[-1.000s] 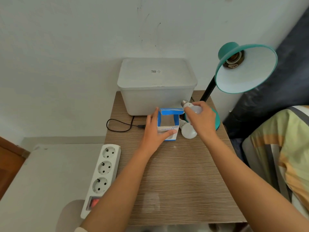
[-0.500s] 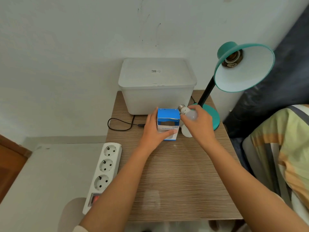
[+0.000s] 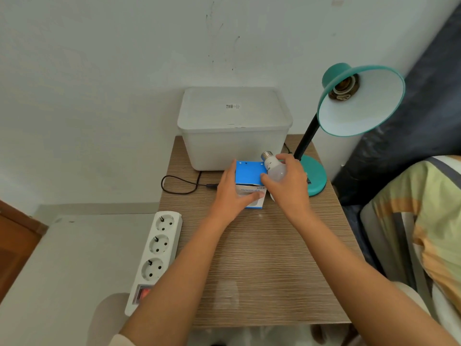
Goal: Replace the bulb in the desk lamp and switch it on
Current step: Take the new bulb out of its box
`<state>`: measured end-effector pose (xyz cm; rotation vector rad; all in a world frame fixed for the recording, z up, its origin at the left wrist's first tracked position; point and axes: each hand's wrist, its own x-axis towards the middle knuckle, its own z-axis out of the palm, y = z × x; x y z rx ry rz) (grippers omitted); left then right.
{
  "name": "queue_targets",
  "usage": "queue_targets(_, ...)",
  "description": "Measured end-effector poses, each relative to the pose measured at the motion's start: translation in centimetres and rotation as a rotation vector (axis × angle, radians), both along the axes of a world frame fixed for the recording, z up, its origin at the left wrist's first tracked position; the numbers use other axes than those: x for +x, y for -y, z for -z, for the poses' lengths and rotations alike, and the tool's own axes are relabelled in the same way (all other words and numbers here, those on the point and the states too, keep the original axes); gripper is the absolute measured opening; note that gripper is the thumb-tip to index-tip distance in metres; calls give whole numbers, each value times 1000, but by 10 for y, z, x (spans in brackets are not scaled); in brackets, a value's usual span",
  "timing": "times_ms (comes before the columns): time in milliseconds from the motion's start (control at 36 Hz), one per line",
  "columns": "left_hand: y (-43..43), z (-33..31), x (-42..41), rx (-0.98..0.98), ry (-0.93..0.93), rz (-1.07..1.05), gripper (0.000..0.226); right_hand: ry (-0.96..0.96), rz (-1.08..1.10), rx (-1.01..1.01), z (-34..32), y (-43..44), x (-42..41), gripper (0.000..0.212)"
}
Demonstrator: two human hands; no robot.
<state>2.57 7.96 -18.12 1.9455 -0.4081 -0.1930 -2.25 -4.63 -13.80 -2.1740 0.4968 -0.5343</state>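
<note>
The near half of the table [image 3: 262,270] lies bare. Right hand [image 3: 289,186] fingers clamp a frosted white bulb [image 3: 274,168]; left hand [image 3: 232,193] fingers grip the blue box [image 3: 249,174].

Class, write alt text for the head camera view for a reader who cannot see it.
A person's right hand holds a white bulb while the left hand steadies a small blue box on a wooden table. A teal desk lamp stands right, its socket empty.
</note>
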Motion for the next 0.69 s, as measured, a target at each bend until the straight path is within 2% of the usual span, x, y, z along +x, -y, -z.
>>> queue_targets(167, -1, 0, -4, 45, 24, 10, 103, 14, -11, -36, 3, -1, 0, 51)
queue_targets(278, -4, -1, -6, 136, 115, 38, 98, 17, -21, -45, 4, -1, 1, 51)
queue_targets(528, -9, -7, -7, 254, 212, 36, 94, -3, 57, 119, 12, 1, 8, 55)
queue_targets(694, -9, -13, -9, 297, 223, 40, 92, -40, 50, 116, 14, 3, 8, 57)
